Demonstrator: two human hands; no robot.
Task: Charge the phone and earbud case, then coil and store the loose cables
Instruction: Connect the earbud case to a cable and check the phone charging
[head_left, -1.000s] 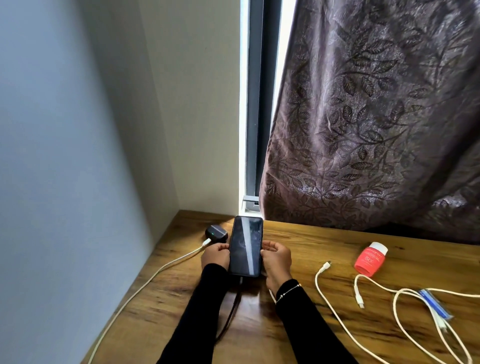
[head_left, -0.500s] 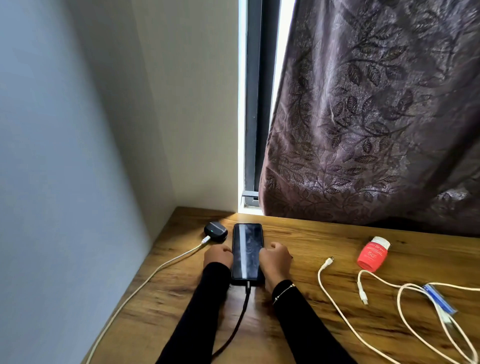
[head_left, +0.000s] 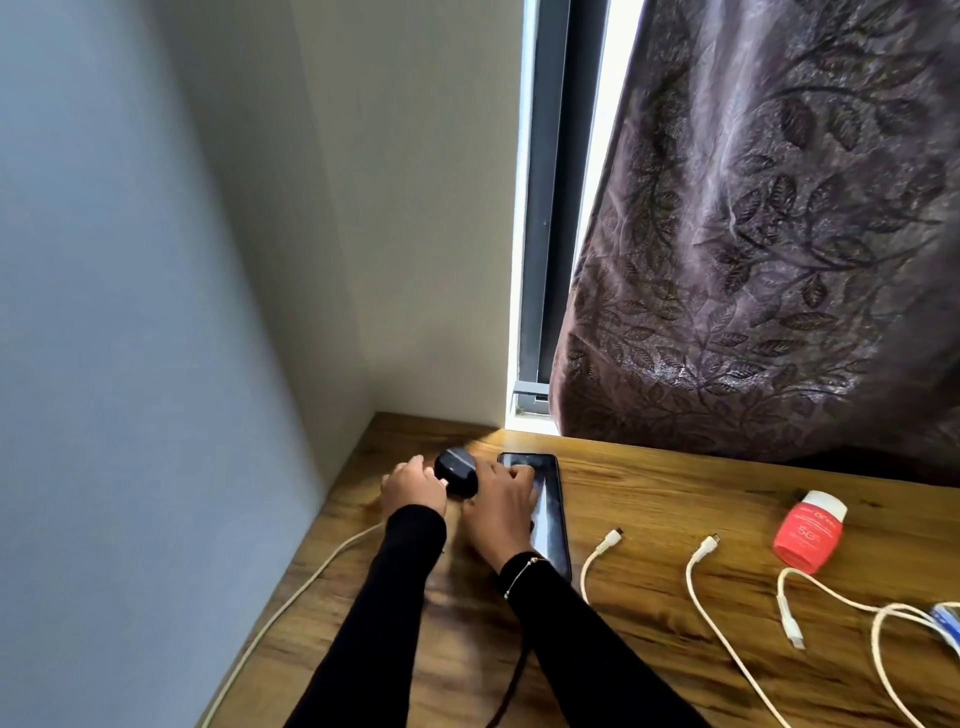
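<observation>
A black phone (head_left: 548, 506) lies flat on the wooden desk (head_left: 649, 488), with a black cable (head_left: 511, 691) running from its near end toward me. Just left of it sits the black earbud case (head_left: 454, 467). My left hand (head_left: 413, 488) pinches the plug of a white cable (head_left: 291, 603) at the case's left side. My right hand (head_left: 498, 504) grips the case's right side, its fingers reaching over the phone's top corner. Loose white cables (head_left: 698, 582) trail across the desk to the right.
A red bottle (head_left: 808, 530) lies at the right, and a blue packet (head_left: 948, 621) sits among cable loops at the right edge. A wall (head_left: 156, 364) bounds the desk on the left. A patterned curtain (head_left: 753, 260) hangs over the back edge.
Both hands have left the phone's sides and moved left to the earbud case. The phone now lies flat on the desk.
</observation>
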